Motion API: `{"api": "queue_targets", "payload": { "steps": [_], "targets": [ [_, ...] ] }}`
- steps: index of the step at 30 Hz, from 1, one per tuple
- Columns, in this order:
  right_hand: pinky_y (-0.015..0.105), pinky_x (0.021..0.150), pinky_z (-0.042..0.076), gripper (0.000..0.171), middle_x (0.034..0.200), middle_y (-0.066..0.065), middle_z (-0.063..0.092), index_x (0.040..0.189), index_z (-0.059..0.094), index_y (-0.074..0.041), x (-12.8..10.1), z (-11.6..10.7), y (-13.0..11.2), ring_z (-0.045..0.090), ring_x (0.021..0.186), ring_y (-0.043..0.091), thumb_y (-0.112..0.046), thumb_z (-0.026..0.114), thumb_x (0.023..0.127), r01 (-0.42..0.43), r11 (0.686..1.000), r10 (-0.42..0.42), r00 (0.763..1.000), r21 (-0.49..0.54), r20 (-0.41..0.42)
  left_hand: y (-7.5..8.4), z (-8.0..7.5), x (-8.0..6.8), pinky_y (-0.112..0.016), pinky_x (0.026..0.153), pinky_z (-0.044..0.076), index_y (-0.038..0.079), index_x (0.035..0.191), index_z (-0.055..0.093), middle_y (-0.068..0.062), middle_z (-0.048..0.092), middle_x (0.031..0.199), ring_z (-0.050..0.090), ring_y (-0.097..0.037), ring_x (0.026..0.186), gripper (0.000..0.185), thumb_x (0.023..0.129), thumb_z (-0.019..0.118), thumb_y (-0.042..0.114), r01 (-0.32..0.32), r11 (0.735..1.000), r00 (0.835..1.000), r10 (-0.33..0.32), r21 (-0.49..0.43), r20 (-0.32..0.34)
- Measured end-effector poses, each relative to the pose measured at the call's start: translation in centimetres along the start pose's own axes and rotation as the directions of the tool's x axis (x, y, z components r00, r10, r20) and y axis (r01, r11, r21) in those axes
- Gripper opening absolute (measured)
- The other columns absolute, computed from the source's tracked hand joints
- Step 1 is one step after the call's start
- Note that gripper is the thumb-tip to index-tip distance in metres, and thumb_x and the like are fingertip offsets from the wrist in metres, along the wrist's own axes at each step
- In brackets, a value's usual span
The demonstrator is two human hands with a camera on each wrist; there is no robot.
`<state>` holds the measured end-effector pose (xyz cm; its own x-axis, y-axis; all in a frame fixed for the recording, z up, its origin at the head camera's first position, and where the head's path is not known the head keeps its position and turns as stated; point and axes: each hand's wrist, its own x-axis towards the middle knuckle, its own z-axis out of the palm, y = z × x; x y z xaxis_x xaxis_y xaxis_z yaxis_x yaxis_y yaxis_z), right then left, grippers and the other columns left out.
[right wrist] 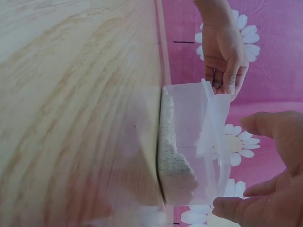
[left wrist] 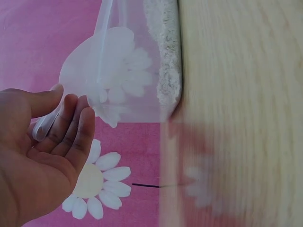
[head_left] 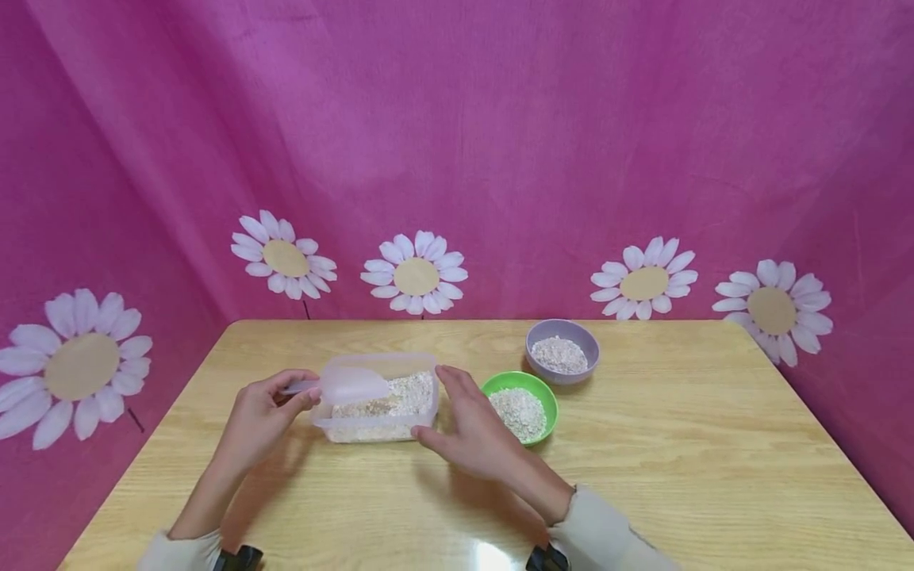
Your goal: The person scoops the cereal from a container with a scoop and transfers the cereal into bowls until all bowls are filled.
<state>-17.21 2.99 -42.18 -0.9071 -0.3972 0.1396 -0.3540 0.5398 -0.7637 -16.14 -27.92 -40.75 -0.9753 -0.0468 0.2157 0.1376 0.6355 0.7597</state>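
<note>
A clear plastic container of oats sits at the middle of the wooden table. My left hand pinches the handle of a translucent scoop, whose bowl hovers over the container's left half. From the left wrist, that handle lies between thumb and fingers, with the scoop beyond them. My right hand is spread around the container's right end with fairly straight fingers. Its thumb is at the front corner. The right wrist view looks across the container to the left hand.
A green bowl of oats stands just right of the right hand. A purple bowl of oats sits behind it. Pink cloth with white daisies hangs around the back and both sides of the table.
</note>
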Motion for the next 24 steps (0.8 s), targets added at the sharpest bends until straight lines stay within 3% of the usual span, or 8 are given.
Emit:
{"api": "queue_targets", "payload": {
  "steps": [11, 17, 24],
  "targets": [
    [0.056, 0.127, 0.036, 0.092, 0.168, 0.022, 0.039, 0.164, 0.034, 0.004, 0.3, 0.8, -0.2, 0.041, 0.155, 0.040, -0.032, 0.081, 0.094, 0.005, 1.000, -0.005, 1.000, 0.008, 0.025, 0.0, -0.2, -0.4, -0.018, 0.068, 0.058, -0.004, 0.118, 0.075, -0.019, 0.081, 0.096, 0.068, 0.006, 0.079, 0.020, 0.100, 0.075, 0.006, -0.019, 1.000, 1.000, 0.019, -0.015, -0.006],
    [0.056, 0.128, 0.033, 0.095, 0.171, 0.024, 0.034, 0.166, 0.030, 0.003, 0.7, 1.2, -0.2, 0.037, 0.157, 0.042, -0.033, 0.081, 0.094, -0.013, 1.000, 0.013, 0.999, 0.004, 0.033, -0.2, -0.4, -0.8, -0.022, 0.071, 0.061, -0.003, 0.121, 0.074, -0.018, 0.081, 0.099, 0.070, 0.005, 0.081, 0.022, 0.102, 0.074, 0.009, 0.026, 1.000, 1.000, -0.025, -0.008, 0.006],
    [0.057, 0.128, 0.034, 0.092, 0.168, 0.027, 0.037, 0.164, 0.032, 0.008, 1.1, 1.8, 0.3, 0.038, 0.157, 0.043, -0.031, 0.081, 0.095, -0.016, 1.000, 0.016, 1.000, -0.003, 0.008, -0.7, -0.2, -1.2, -0.021, 0.065, 0.056, 0.000, 0.117, 0.076, -0.014, 0.081, 0.098, 0.068, 0.002, 0.078, 0.020, 0.100, 0.076, 0.010, 0.020, 0.997, 1.000, -0.022, 0.071, 0.016]
  ]
}}
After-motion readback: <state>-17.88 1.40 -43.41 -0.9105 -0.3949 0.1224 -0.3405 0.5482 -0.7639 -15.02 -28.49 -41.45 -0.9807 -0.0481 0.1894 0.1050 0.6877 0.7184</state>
